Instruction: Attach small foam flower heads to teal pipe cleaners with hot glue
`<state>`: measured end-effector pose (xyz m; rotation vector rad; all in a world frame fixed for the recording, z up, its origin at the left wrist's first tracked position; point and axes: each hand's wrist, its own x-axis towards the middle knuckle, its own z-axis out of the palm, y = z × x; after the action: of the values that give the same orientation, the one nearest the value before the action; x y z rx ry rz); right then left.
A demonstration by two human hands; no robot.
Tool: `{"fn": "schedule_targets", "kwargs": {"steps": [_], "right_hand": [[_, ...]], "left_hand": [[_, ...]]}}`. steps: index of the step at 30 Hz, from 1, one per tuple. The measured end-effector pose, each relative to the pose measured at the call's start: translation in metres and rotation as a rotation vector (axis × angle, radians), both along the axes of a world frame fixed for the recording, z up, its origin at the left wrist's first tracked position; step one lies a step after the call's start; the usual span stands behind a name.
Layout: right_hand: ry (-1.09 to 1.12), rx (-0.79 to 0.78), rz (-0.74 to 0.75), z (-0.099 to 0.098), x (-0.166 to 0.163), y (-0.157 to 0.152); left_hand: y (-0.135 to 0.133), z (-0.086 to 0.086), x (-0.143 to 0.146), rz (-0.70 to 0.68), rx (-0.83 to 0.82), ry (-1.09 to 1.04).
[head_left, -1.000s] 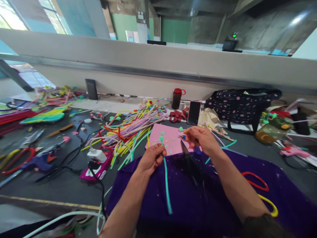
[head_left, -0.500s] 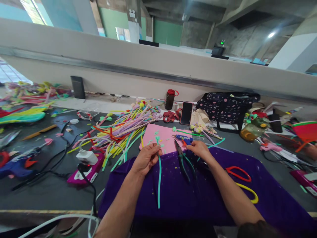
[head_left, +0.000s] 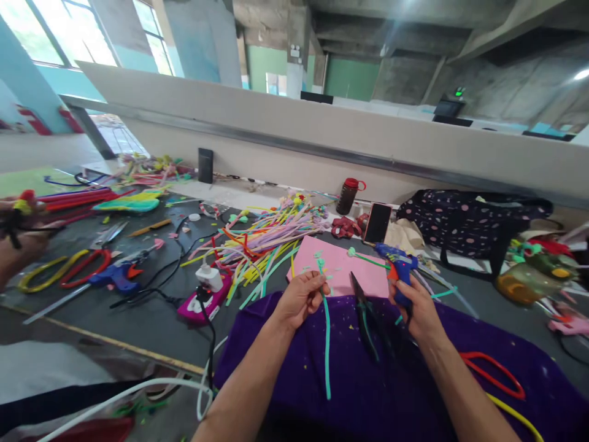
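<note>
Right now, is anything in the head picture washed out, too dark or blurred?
Head view: windows at upper left washed out, ceiling light glaring at the right edge; head view: purple cloth darkest toward the bottom, a co-worker's hand at far left soft; head view: blue glue gun in the right hand readable.

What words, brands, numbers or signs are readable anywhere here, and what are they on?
None can be read.
Small glowing green sign in the background: too small to read.
Magenta-and-white plastic power strip on the table: any print is too small and blurred.
Blue plastic glue gun with an orange trigger, in the person's right hand: no brand legible.
Upright phone with a dark screen: no text visible.
</note>
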<state>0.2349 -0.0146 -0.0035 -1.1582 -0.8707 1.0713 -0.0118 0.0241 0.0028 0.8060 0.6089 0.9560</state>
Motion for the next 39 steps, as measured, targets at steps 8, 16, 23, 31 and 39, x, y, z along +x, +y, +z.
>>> {"fn": "schedule_targets", "kwargs": {"steps": [8,16,23,31,39], "right_hand": [[-0.079,0.101,0.136,0.012,-0.039,-0.027],[-0.142,0.09,0.2,0.009,-0.05,-0.041],[-0.223,0.169,0.15,0.017,-0.051,-0.051],[-0.306,0.161,0.108,0.012,-0.05,-0.053],[-0.432,0.159,0.105,0.009,-0.053,-0.052]], "left_hand": [[-0.005,0.003,0.004,0.099,0.057,0.136],[-0.011,0.001,0.011,0.342,0.264,0.434],[-0.014,0.002,0.01,0.506,0.474,0.696],[-0.014,0.004,0.01,0.538,0.439,0.666],[-0.011,0.004,0.008,0.171,0.154,0.345]]}}
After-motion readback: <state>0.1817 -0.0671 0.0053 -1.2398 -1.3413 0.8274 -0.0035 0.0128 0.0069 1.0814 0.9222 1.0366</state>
